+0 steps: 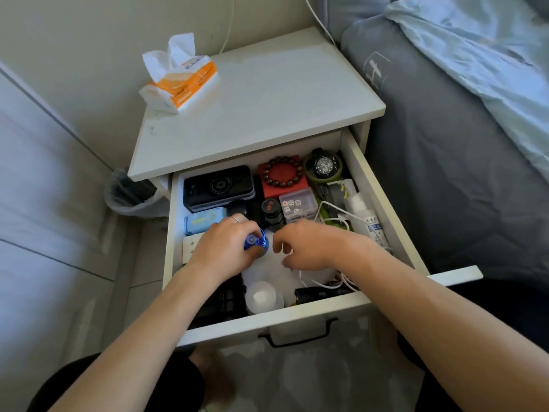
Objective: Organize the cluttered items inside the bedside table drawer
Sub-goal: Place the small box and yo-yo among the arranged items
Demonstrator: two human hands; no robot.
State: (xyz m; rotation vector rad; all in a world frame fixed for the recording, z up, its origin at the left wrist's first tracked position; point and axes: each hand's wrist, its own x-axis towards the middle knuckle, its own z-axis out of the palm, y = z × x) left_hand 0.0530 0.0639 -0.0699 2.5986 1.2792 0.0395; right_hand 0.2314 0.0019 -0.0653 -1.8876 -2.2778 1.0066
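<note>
The white drawer (297,315) of the bedside table stands pulled out and full of small items. My left hand (221,248) grips a small shiny blue round object (256,243) near the drawer's middle. Just right of it, my right hand (309,245) hovers with loosely curled fingers and holds nothing. Behind the hands lie a black case (218,185), a light blue packet (202,221), a black jar (271,214), a clear dice box (297,205), a bead bracelet (282,171) on a red box, and a black watch (324,165).
A white spray bottle (364,214) and white cables (332,215) lie along the drawer's right side. At the front sit a white cap (263,295), a black flashlight (320,292) and a black gridded object (221,301). A tissue pack (184,81) sits on the tabletop. The bed (460,144) borders the right.
</note>
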